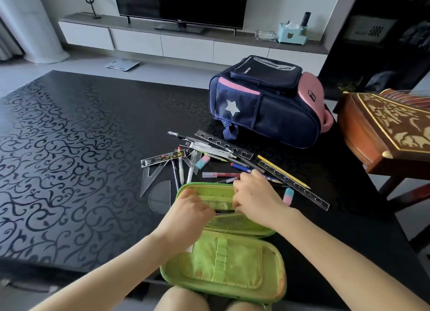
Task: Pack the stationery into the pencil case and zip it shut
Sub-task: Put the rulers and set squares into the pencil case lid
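Head | left hand (190,208), right hand (256,199) grip inner flap (217,200) | pencil case (223,264) open beneath them

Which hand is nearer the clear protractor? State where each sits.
Left. The left hand is just right of the protractor, on the pencil case; the right hand is farther right.

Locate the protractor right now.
Head view, left of centre: the clear protractor lies flat on the table, just left of the open pencil case, on the near side of the set square.
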